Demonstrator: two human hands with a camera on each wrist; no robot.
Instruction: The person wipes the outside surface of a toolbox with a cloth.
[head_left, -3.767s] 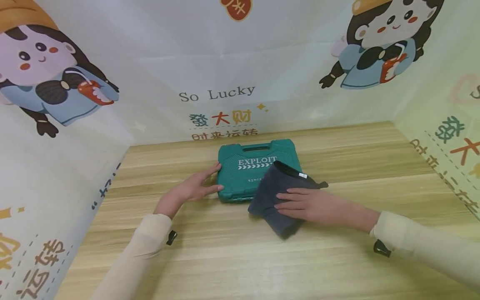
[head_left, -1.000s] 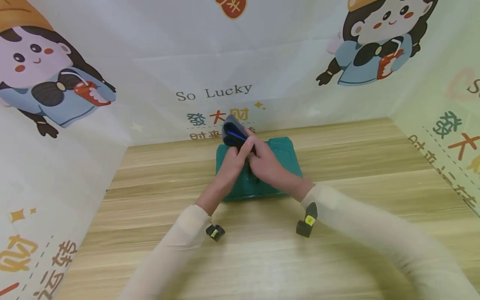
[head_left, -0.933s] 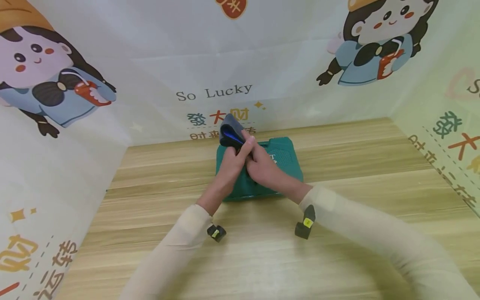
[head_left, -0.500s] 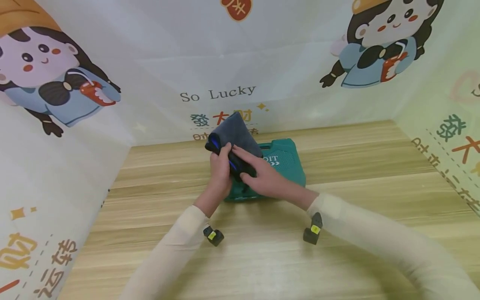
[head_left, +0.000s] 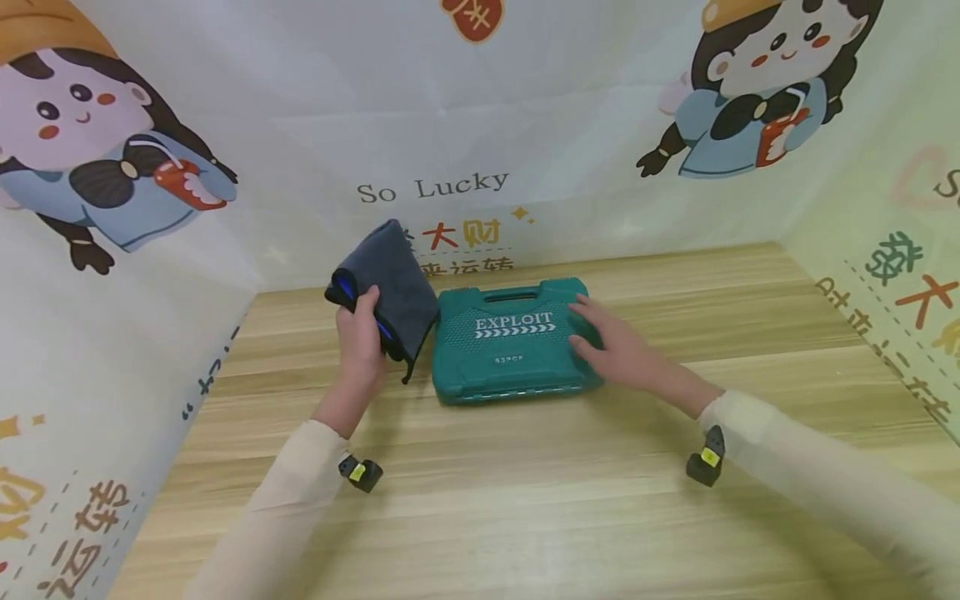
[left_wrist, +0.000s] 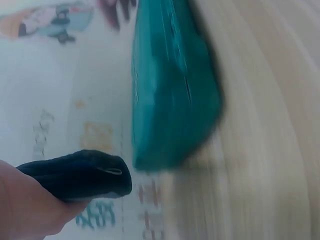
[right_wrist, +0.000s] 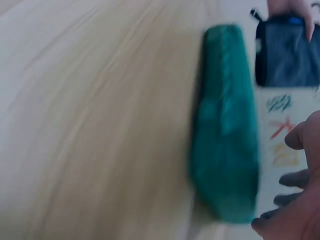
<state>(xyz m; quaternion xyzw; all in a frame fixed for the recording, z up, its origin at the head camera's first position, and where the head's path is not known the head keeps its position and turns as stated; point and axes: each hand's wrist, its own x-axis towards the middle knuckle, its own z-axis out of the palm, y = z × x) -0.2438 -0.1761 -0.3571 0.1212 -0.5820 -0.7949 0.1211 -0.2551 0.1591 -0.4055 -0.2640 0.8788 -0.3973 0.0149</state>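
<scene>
Our left hand (head_left: 360, 343) gripping a folded blue-grey cloth (head_left: 399, 279), our right hand (head_left: 624, 353) released, spread near the teal EXPLOIT carrying case (head_left: 513, 344)

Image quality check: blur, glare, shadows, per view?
Head: sharp enough to read EXPLOIT on the green case; soft pale sheen on the near part of the table, diffuse shadow below the right sleeve. Left wrist: case and wood grain smeared, dark blue cloth item crisper. Right wrist: case and grain smeared too, case lettering not readable; likely motion blur.
</scene>
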